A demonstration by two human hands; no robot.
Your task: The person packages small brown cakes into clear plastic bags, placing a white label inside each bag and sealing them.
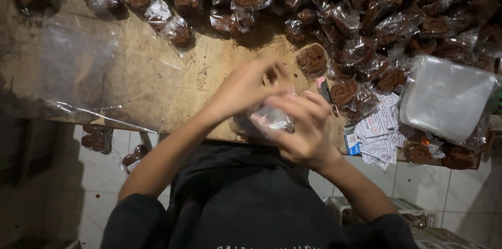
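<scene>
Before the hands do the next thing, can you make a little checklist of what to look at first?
1. Both hands on the small clear bag: ok, left hand and right hand touch it.
2. What is inside the bag: cannot tell, blurred.
3. Bag closed: cannot tell.
4. Stack of empty clear bags lying to the right: ok.
5. Pile of small paper labels near the right hand: ok.
6. Bare wooden table space ahead: ok.
</scene>
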